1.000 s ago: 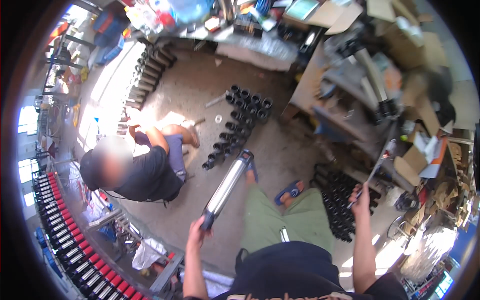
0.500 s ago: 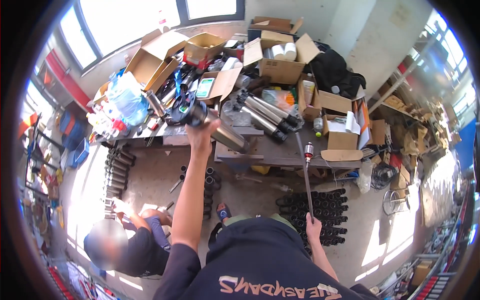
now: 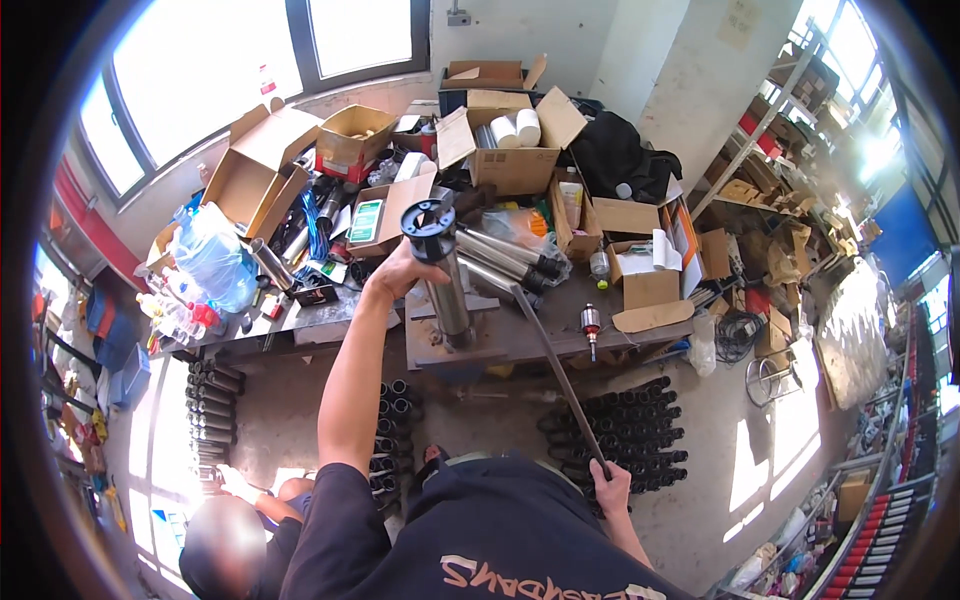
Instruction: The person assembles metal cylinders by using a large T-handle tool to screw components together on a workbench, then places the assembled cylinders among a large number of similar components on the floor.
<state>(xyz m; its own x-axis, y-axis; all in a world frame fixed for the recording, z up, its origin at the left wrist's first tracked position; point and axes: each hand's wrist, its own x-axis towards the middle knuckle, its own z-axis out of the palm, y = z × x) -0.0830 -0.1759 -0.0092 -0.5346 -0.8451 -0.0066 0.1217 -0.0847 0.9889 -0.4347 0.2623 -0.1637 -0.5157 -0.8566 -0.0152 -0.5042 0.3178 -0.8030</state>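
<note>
My left hand [image 3: 402,270] is closed round the upper part of a steel tube [image 3: 451,308] with a black flanged collar on top. The tube stands roughly upright, its lower end at a metal plate [image 3: 482,330] on the front edge of the workbench. In my right hand [image 3: 612,488], low and to the right, is the near end of a long metal bar [image 3: 556,370]. The bar slants up and left, its far tip over the bench just right of the tube. More steel tubes [image 3: 505,255] with black ends lie behind it.
A screwdriver-like tool with a red band [image 3: 591,325] lies at the bench's front edge. Open cardboard boxes [image 3: 515,170] and plastic bags [image 3: 215,262] crowd the bench [image 3: 545,325]. Black-ended tubes [image 3: 640,430] stand in rows on the floor. Another person [image 3: 230,540] crouches at lower left.
My left hand has swung the tube from a steep tilt to upright, its lower end now at the bench plate. The bar in my right hand has tipped left, toward the tube.
</note>
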